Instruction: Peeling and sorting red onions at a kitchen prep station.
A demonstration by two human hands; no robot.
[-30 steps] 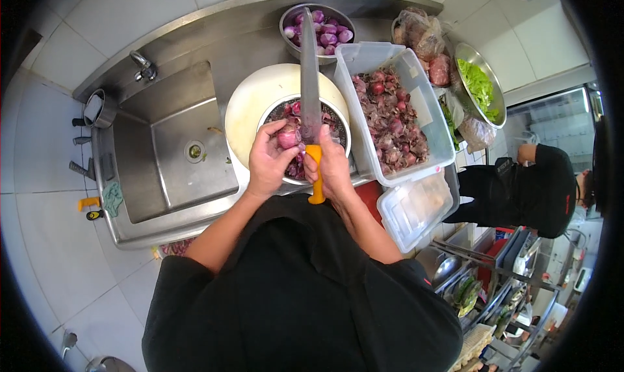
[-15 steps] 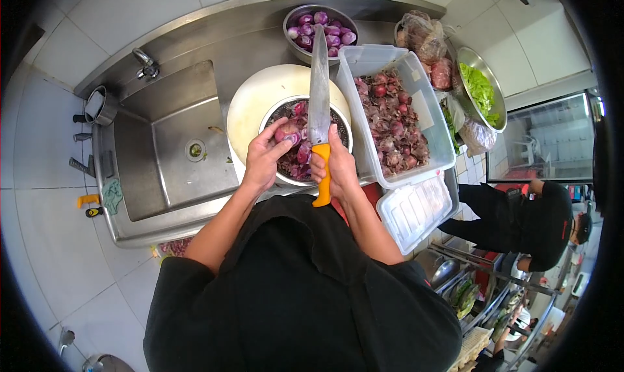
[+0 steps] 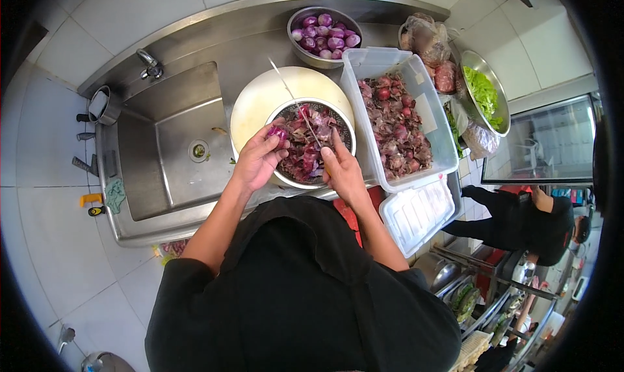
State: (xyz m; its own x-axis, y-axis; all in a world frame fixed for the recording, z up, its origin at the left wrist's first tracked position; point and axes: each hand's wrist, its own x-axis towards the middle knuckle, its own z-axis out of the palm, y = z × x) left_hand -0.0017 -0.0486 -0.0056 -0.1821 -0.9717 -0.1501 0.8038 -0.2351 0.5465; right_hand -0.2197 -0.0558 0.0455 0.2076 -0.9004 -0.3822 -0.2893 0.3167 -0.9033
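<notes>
Steel counter against white tiled wall, viewed from above, listed left to right. Item: small steel cup hanging at the far left edge of the counter. Item: green cloth on the near left rim. Item: sink, sunk into the counter, tap at its back corner, drain in the middle of the basin. Item: my left hand, at the sink's right edge, fingers closed around a purple onion, held over the left rim of the colander. Item: round pale board, just right of the sink, carrying the colander, which is filled with purple onion peels. Item: knife, thin blade seen edge-on, reaching from my right hand up across the colander and board. Item: my right hand, at the colander's near right rim, clenched on the knife handle, which is mostly hidden by the fingers. Item: steel bowl behind the board, holding peeled onions. Item: clear tub, touching the colander's right side, full of dark red skins and scraps. Item: tub lid, lying near the front, just right of my forearm. Item: plastic bags behind the tub. Item: steel bowl of greens at the far right. Item: another person in black, bent over, well apart on the right.
</notes>
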